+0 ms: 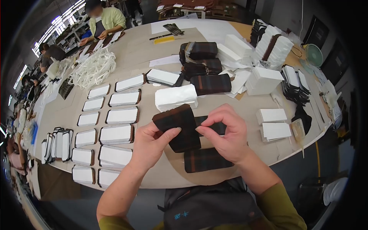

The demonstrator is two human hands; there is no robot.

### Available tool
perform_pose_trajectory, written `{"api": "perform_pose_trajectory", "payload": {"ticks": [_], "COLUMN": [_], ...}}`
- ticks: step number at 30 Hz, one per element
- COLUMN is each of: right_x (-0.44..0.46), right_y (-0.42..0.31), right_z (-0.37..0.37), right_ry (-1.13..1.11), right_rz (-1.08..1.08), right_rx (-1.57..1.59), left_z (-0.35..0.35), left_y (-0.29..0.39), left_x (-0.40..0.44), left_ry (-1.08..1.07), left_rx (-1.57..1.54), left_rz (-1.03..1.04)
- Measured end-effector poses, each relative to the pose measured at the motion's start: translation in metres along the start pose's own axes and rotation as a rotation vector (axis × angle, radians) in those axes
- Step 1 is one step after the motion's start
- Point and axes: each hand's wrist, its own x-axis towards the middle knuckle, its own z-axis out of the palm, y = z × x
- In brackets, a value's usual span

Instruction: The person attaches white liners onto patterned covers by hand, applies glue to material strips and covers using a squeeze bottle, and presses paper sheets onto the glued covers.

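Note:
My left hand (151, 143) is closed around a thick stack of dark plaid fabric pieces (178, 132), its thumb lying across the front. At the stack's right edge, my right hand (228, 132) pinches the fabric between thumb and finger; how many layers it has is too small to tell. Below and behind the hands, two more dark plaid pieces (209, 159) lie on the table. Just beyond the held stack sits a pile of white rectangular pieces (176, 96). To the left, white panels with dark edges (117, 134) are laid out in two columns.
More dark plaid bundles (198, 51) and tall white stacks (264, 80) stand at the back right. A heap of white strips (94, 67) lies back left. Near the right edge is a brush-like tool (298, 132). A person in a light jacket (105, 25) works across the table.

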Motion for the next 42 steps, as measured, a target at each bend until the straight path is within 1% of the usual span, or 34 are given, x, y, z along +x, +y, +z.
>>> {"api": "perform_pose_trajectory", "payload": {"ticks": [2,3,4,5,6,7,8,9,10,11,12,14,16,20,22,23,24,25,26,28,29,30,31,32,33,34,35,36,37,38,39,40,41,42], "right_x": [-0.003,-0.005,-0.008,-0.010,-0.012,-0.013,-0.015,-0.018,-0.022,-0.026,-0.029,-0.033,-0.036,-0.038,-0.036,-0.035,-0.036,-0.038,-0.038,-0.038,-0.040,-0.042,-0.043,-0.044,-0.048,-0.056,-0.067,-0.082,-0.100,-0.118,-0.137,-0.155,-0.169,-0.177], "right_y": [-0.002,-0.005,-0.007,-0.010,-0.012,-0.014,-0.015,-0.013,-0.008,-0.005,-0.003,-0.001,0.002,0.003,0.004,0.004,0.006,0.010,0.013,0.017,0.022,0.026,0.029,0.032,0.037,0.044,0.052,0.065,0.075,0.078,0.081,0.082,0.081,0.078], "right_z": [-0.002,-0.004,-0.005,-0.001,-0.002,-0.004,-0.007,-0.008,-0.008,-0.008,-0.008,-0.007,-0.007,-0.005,-0.003,-0.002,0.000,0.003,0.004,0.006,0.007,0.006,0.001,-0.005,-0.013,-0.023,-0.034,-0.047,-0.061,-0.073,-0.083,-0.093,-0.100,-0.099], "right_ry": [0.008,-0.036,-0.079,-0.029,-0.017,-0.049,-0.082,-0.072,-0.087,-0.104,-0.101,-0.090,-0.091,-0.076,-0.063,-0.049,-0.076,-0.039,-0.007,-0.052,-0.039,-0.019,-0.042,-0.047,-0.051,-0.060,-0.071,-0.084,-0.094,-0.060,-0.029,-0.010,0.005,-0.026], "right_rz": [-0.012,0.046,0.105,0.190,0.195,0.281,0.365,0.370,0.451,0.531,0.533,0.609,0.602,0.590,0.576,0.566,0.559,0.580,0.601,0.619,0.642,0.668,0.668,0.696,0.723,0.735,0.740,0.630,0.511,0.542,0.572,0.564,0.553,0.553], "right_rx": [0.007,0.059,0.110,0.202,0.199,0.303,0.409,0.408,0.494,0.581,0.580,0.783,0.806,0.843,0.838,0.836,0.838,0.862,0.885,0.902,0.905,0.908,0.911,0.814,0.716,0.512,0.307,0.060,-0.184,-0.269,-0.352,-0.406,-0.455,-0.437], "left_z": [0.009,0.009,0.012,0.016,0.019,0.021,0.022,0.021,0.022,0.023,0.024,0.025,0.025,0.023,0.021,0.021,0.019,0.016,0.014,0.012,0.009,0.002,-0.009,-0.021,-0.043,-0.082,-0.109,-0.127,-0.167,-0.201,-0.244,-0.286,-0.326,-0.350], "left_y": [-0.001,-0.005,-0.003,-0.002,-0.001,-0.008,-0.008,-0.008,-0.008,-0.009,-0.010,-0.010,-0.011,-0.016,-0.019,-0.019,-0.019,-0.018,-0.018,-0.021,-0.016,-0.015,-0.014,-0.013,-0.013,-0.042,-0.026,-0.010,-0.005,0.004,0.005,0.007,0.002,0.006], "left_x": [-0.005,-0.005,-0.005,-0.004,-0.003,0.000,0.001,0.002,0.002,0.002,0.002,0.003,0.002,-0.001,-0.002,-0.003,-0.005,-0.007,-0.010,-0.015,-0.017,-0.016,-0.013,-0.010,-0.004,0.009,0.012,0.015,0.017,0.019,0.020,0.020,0.019,0.015], "left_ry": [0.033,0.055,0.044,0.083,0.121,0.168,0.153,0.194,0.237,0.231,0.248,0.266,0.274,0.261,0.231,0.249,0.189,0.137,0.177,0.012,0.012,0.041,0.081,0.115,0.222,0.302,0.360,0.431,0.506,0.653,0.735,0.863,0.956,1.086], "left_rx": [0.112,0.297,0.301,0.487,0.669,0.725,0.724,0.828,0.931,0.930,0.941,0.953,0.969,0.986,0.947,0.949,0.956,0.963,0.972,0.800,0.775,0.776,0.692,0.605,0.638,0.415,0.315,0.125,0.139,0.245,0.245,0.330,0.582,1.099], "left_rz": [0.074,0.159,0.158,0.367,0.579,0.709,0.709,0.832,0.954,0.952,0.991,1.034,1.056,1.030,0.928,0.928,0.860,0.792,0.789,0.539,0.473,0.470,0.375,0.281,0.160,0.038,-0.050,0.053,0.070,0.105,0.192,0.208,0.239,0.048]}}
